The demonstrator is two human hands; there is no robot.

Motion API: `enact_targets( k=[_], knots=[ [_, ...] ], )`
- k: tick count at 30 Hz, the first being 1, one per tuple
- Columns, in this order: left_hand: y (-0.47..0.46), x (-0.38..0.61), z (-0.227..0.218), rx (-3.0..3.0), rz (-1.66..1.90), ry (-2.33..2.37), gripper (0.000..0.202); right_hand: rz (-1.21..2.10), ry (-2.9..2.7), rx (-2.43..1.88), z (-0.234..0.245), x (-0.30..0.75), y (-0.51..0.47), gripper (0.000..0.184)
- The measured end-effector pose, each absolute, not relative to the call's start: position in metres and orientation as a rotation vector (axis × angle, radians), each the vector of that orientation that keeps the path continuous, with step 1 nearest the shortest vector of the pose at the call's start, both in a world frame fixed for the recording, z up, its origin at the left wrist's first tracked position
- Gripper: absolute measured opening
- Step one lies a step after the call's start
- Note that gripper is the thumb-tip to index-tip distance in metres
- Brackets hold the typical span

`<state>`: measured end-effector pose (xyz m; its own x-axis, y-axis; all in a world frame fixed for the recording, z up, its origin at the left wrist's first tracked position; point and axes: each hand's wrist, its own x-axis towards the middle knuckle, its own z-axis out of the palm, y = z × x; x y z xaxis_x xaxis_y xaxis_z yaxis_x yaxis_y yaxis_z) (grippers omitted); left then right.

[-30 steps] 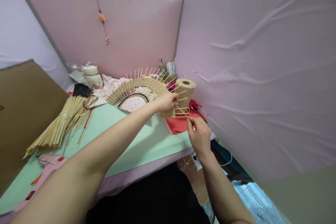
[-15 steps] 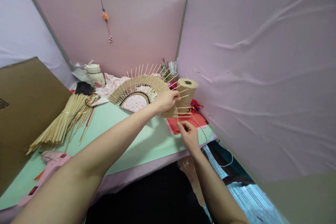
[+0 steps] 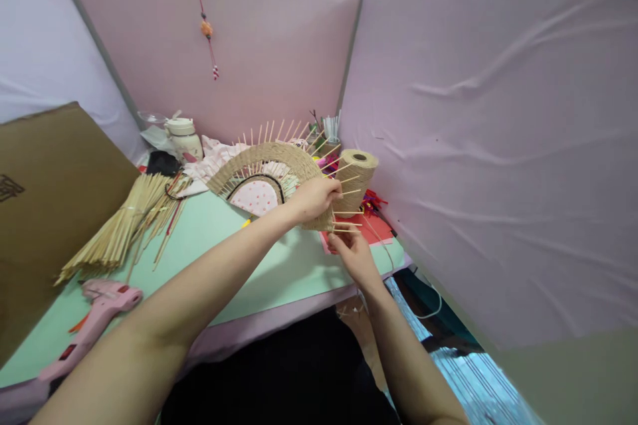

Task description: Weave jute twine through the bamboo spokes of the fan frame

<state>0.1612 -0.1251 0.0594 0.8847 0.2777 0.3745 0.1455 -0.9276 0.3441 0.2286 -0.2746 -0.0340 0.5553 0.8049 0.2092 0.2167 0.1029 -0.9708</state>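
A half-round fan (image 3: 269, 158) woven of jute twine over radiating wooden sticks stands tilted above the green table (image 3: 279, 272). My left hand (image 3: 315, 197) grips its right end, fingers closed on the woven band. Just below that end, my right hand (image 3: 351, 251) pinches a strand of twine (image 3: 379, 239) with its fingers closed. The strand runs toward the twine spool (image 3: 357, 174) standing upright right behind the fan.
A bundle of wooden sticks (image 3: 122, 226) lies at the left beside a brown cardboard sheet (image 3: 44, 192). A pink glue gun (image 3: 94, 319) rests at the near left. Red paper (image 3: 371, 229), a white jar (image 3: 184, 137) and a cup of tools (image 3: 323, 136) sit near the pink partition walls.
My right hand has moved left and down with the twine, from beside the stick tips to under the fan's right end. My left hand keeps its grip.
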Motion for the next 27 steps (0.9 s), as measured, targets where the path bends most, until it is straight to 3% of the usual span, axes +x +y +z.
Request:
enact_targets(
  k=[2,10,14,18,23,27],
  knots=[
    [-0.126,0.161,0.057,2.741,0.610,0.319,0.020,0.519,-0.840,-1.402,-0.036,0.223,-0.273,0.040],
    [-0.134,0.155,0.048,2.566,0.854,0.333,0.017,0.247,-0.828,-1.424,-0.040,0.199,-0.269,0.034],
    [-0.152,0.120,0.034,2.454,1.094,0.198,0.030,0.248,-0.826,-1.421,-0.038,0.200,-0.270,0.033],
    [-0.167,0.094,0.011,2.634,1.055,0.147,0.044,0.248,-0.834,-1.412,-0.036,0.200,-0.272,0.032],
    [-0.164,0.103,-0.021,2.648,1.300,0.234,0.021,0.226,-0.866,-1.415,-0.036,0.198,-0.273,0.031],
    [-0.162,0.111,-0.034,2.552,1.469,0.263,0.018,0.058,-0.999,-1.524,-0.034,0.196,-0.277,0.030]
  ],
)
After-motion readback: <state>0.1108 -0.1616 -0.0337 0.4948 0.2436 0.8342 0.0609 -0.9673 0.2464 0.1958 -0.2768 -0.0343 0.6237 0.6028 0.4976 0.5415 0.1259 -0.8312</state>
